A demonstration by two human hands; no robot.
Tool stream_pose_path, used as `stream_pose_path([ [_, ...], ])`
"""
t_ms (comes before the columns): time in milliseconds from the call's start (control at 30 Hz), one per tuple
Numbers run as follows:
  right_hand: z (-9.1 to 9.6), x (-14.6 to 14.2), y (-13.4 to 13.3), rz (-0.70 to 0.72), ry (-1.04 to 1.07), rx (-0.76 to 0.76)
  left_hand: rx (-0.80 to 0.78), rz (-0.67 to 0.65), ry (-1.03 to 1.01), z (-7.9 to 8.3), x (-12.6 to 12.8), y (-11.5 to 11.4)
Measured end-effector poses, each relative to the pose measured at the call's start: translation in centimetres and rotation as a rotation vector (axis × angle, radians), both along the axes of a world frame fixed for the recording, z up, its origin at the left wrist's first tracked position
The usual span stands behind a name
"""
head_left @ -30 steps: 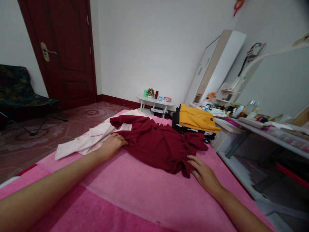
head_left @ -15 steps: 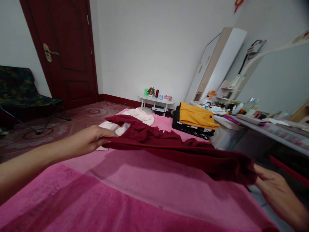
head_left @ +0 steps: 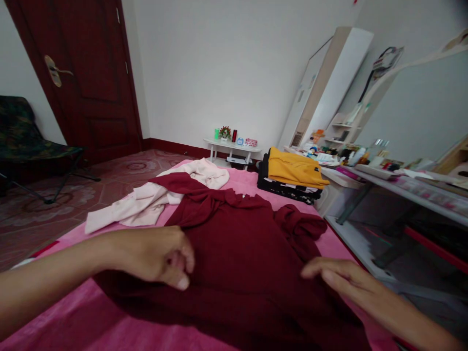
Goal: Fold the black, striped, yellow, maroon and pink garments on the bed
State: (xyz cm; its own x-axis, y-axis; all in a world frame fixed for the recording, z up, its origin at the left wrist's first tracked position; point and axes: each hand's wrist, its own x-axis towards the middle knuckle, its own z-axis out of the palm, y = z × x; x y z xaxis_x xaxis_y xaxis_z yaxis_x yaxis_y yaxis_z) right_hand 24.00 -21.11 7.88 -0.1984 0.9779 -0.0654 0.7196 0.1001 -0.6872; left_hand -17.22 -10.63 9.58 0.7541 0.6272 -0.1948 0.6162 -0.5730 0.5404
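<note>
A dark red long-sleeved top lies spread over the pink bed cover, its collar end away from me and its lower edge towards me. Over its left side hovers my left hand, fingers loosely curled with a gap to the thumb and no cloth between them. My right hand is at the top's right edge, fingers stretched out and holding nothing. Whether either hand touches the cloth I cannot tell. The right sleeve is bunched up, and the left one is folded across a pale pink garment.
Folded clothes, a yellow garment on top of black ones, are stacked at the bed's far right. Beyond the bed stands a small white table. A cluttered dressing table is on the right, a folding chair on the left.
Both hands have let go of the dark red top's near edge and moved inward. The top, stretched between them before, now lies spread towards me. The view has shifted slightly.
</note>
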Motion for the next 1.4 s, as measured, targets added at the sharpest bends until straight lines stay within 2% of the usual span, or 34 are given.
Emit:
stream_pose_path([
  [33, 0.2, -1.6, 1.7, 0.015, 0.03, 0.05, -0.032, -0.085, -0.03, -0.4, 2.3, 0.8],
  [100, -0.5, -4.3, 5.3, 0.054, 0.125, 0.086, 0.109, -0.149, -0.152, -2.2, 6.9, 2.5],
  [200, -3.5, -5.5, 10.5, 0.035, 0.289, 0.085, 0.312, -0.063, -0.284, -6.3, 11.6, 5.3],
  [267, -5.9, -3.8, 13.2, -0.08, 0.284, 0.148, 0.422, 0.068, -0.267, -8.6, 12.4, 7.3],
  [367, -8.3, 1.2, 16.0, -0.316, 0.065, 0.305, 0.567, 0.286, -0.15, -10.3, 10.2, 10.3],
  [467, -8.7, 5.3, 17.4, -0.407, -0.321, 0.408, 0.774, 0.439, 0.067, -10.1, 5.8, 13.2],
  [567, -7.4, 6.2, 18.5, -0.449, -0.637, 0.432, 0.953, 0.562, 0.235, -8.5, 2.4, 15.7],
  [633, -6.2, 5.1, 19.5, -0.464, -0.736, 0.481, 1.003, 0.614, 0.313, -7.0, 1.9, 16.6],
  [733, -5.2, 2.1, 21.5, -0.403, -0.689, 0.544, 1.035, 0.543, 0.349, -5.3, 4.3, 17.0],
  [800, -5.5, 0.0, 22.9, -0.375, -0.585, 0.508, 0.99, 0.462, 0.282, -4.7, 7.1, 17.0],
  [833, -5.9, -0.8, 23.5, -0.378, -0.536, 0.476, 0.917, 0.45, 0.238, -4.7, 8.6, 17.0],
  [967, -8.2, -2.5, 25.2, -0.44, -0.398, 0.388, 0.538, 0.517, 0.162, -5.7, 12.8, 18.5],
  [1100, -9.9, -1.9, 25.8, -0.456, -0.299, 0.434, 0.247, 0.446, 0.034, -7.1, 14.2, 21.0],
  [1233, -10.3, -1.4, 26.2, -0.374, -0.168, 0.524, -0.114, 0.38, -0.141, -7.3, 15.0, 22.6],
  [1300, -10.3, -1.3, 26.5, -0.366, -0.113, 0.536, -0.187, 0.386, -0.129, -7.2, 15.4, 23.0],
  [1400, -10.4, -1.4, 26.8, -0.394, -0.162, 0.489, -0.173, 0.349, -0.084, -7.4, 15.9, 23.5],
])
